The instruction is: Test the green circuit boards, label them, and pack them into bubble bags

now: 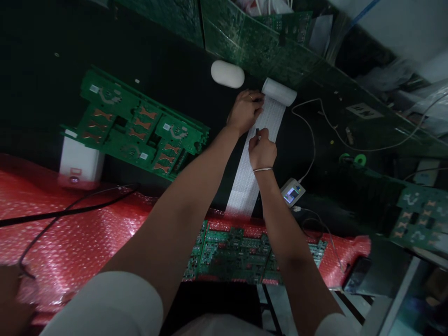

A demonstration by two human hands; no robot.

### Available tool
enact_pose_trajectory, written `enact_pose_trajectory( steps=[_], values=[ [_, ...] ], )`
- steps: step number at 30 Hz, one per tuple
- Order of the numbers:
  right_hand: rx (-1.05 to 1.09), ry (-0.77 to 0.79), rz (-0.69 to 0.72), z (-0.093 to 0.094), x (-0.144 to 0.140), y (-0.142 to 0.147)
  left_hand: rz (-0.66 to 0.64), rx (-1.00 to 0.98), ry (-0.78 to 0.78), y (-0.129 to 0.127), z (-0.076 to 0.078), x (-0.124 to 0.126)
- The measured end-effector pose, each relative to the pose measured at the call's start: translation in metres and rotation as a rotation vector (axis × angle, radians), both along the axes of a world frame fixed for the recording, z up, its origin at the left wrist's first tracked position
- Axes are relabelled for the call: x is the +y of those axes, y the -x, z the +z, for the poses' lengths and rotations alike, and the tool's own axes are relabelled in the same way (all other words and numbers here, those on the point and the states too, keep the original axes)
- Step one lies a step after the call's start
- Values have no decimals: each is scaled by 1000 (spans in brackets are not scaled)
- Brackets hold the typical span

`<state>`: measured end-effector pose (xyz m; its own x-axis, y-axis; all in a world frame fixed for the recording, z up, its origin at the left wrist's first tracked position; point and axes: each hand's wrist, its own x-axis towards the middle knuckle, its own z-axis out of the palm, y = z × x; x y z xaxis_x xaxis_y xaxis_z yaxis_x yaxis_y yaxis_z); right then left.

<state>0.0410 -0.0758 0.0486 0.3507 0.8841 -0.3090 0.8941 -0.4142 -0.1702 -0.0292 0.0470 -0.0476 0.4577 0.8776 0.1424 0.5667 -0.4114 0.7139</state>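
A long white strip of small printed labels (247, 179) runs from a white roll (279, 92) down toward the red bubble wrap. Just below the roll, my left hand (246, 111) rests with bent fingers apart on the strip's left edge; a ring is on one finger. My right hand (263, 148), with a bracelet at its wrist, is closed over the strip lower down. A small dark stick-like tool (257, 133) pokes out of its fingers; its kind is too blurred to tell. A white rounded case (227, 74) lies beyond my left hand.
Stacked green circuit boards (140, 128) lie left, by a white box (81, 161). Red bubble wrap (80, 242) with populated boards (231, 252) spans the near edge. A small device with a lit screen (292, 192) trails a cable on the right. A green wall (245, 42) bounds the back.
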Motion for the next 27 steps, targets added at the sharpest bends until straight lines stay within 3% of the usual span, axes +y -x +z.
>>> enact_pose_trajectory(
  steps=[6, 18, 27],
  values=[
    [-9, 13, 16, 0, -12, 2, 10, -31, 5, 0, 1, -1],
    [-8, -11, 4, -3, -27, 7, -1, -63, 151, 3, 19, -4],
    [-6, -9, 4, -2, -38, 9, -5, -24, 78, 3, 25, -5]
  ],
)
